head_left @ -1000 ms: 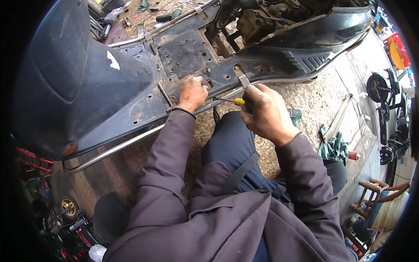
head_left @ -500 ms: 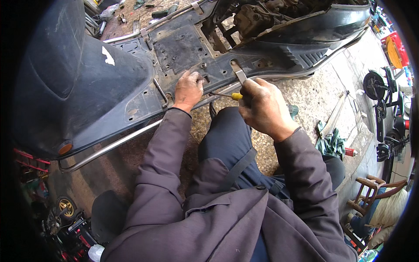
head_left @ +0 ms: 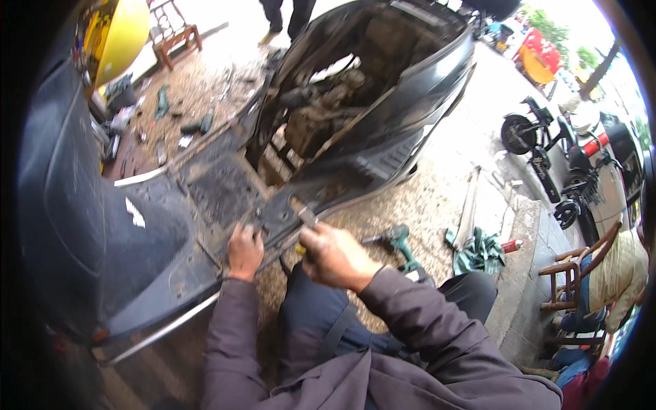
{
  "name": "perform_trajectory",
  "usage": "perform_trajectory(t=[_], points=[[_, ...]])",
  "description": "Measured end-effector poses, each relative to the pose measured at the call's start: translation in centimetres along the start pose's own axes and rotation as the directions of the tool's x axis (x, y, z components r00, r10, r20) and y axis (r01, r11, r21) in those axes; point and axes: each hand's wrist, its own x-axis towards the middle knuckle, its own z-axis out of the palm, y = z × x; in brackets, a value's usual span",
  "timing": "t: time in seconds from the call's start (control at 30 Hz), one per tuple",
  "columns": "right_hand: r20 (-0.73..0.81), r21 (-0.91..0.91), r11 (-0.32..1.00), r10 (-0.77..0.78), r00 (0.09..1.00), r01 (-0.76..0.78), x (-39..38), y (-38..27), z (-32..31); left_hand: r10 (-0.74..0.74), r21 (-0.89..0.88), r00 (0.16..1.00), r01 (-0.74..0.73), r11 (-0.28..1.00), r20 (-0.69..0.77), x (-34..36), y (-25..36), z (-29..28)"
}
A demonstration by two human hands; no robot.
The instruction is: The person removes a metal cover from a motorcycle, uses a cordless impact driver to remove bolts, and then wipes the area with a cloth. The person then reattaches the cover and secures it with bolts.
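A dark scooter with its seat area uncovered stands in front of me, its dusty black footboard (head_left: 212, 195) level with my hands. My left hand (head_left: 244, 251) rests on the footboard's near edge, fingers bent and touching it, with nothing seen in them. Closed round a flat metal wrench (head_left: 305, 216), my right hand (head_left: 336, 258) holds it with the far end on the footboard beside the side panel. The yellow handle (head_left: 300, 249) of a screwdriver also shows at this hand, partly hidden by the fingers. Blur hides the wrench's tip.
A green cordless drill (head_left: 398, 240) lies right of my knee. Beyond it are a dark green cloth (head_left: 478, 253) and a red can (head_left: 511, 246) by a stone kerb (head_left: 523, 253). Another person's legs (head_left: 290, 17) stand behind the scooter. A person sits on a wooden chair (head_left: 567, 273) at right.
My view has swung up and to the right, so the scooter's rear, the drill and the street now show more. Both hands keep their places at the footboard; the wrench stays in my right hand.
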Motion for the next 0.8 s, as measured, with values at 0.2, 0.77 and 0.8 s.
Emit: perform_trajectory(t=[0.2, 0.77, 0.8], points=[[0.006, -0.023, 0.999, -0.034, 0.999, 0.035, 0.0, -0.4, -0.2, -0.076, 0.053, 0.995, 0.073, 0.996, 0.061, -0.4, 0.0, -0.1], [0.018, -0.073, 0.992, -0.106, 0.994, 0.107, 0.9, -1.2, 0.4, 0.033, 0.038, 0.999, -0.034, 0.999, 0.024, -4.3, 0.2, -1.7], [0.024, -0.074, 0.992, -0.101, 0.995, 0.102, 1.0, -1.3, 0.3, 0.018, 0.018, 0.998, -0.019, 1.000, 0.054, -4.0, 0.0, -1.9]])
